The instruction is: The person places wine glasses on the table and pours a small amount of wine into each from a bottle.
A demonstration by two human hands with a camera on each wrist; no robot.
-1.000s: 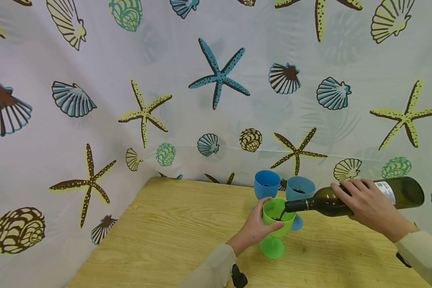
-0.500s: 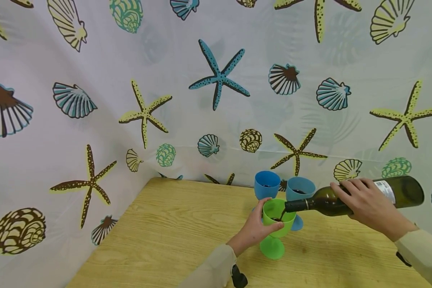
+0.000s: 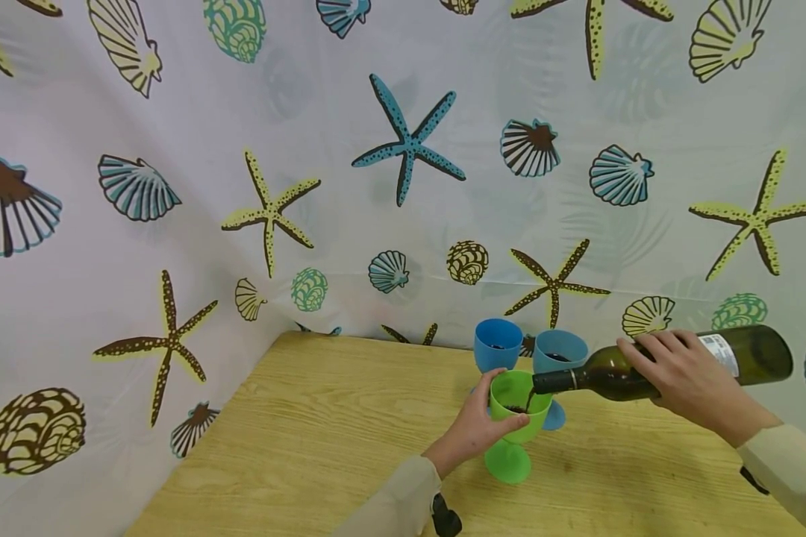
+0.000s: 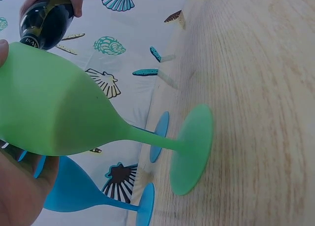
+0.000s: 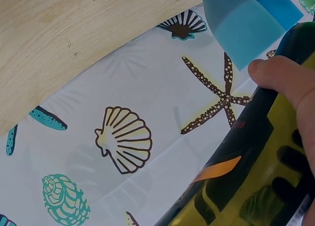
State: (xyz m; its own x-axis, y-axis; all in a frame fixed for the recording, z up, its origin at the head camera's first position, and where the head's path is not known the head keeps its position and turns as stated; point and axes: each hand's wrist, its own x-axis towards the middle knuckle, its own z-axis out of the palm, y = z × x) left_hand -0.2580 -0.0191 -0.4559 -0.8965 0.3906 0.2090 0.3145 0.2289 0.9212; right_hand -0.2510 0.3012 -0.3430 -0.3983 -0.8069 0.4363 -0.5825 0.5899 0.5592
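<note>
A green plastic goblet (image 3: 519, 425) stands upright on the table, its round foot (image 4: 193, 149) flat on the wood. My left hand (image 3: 475, 425) grips its bowl from the left, thumb in front and fingers behind. In my right hand (image 3: 688, 380) is a dark green glass wine bottle (image 3: 618, 373), held around its body and tilted with the neck to the left. The bottle's mouth is over the goblet's right rim, and a thin dark stream runs from it into the bowl, where dark liquid shows.
Behind the green goblet stand a blue goblet (image 3: 497, 344) and a light blue goblet (image 3: 561, 350), both with dark liquid inside. They are close to the green one. A white curtain (image 3: 403, 239) printed with shells and starfish hangs along the back of the wooden table (image 3: 322, 432).
The dark stream keeps running into the green goblet. The bottle has shifted very slightly, its base a touch higher. My left hand and the goblets stay in place.
</note>
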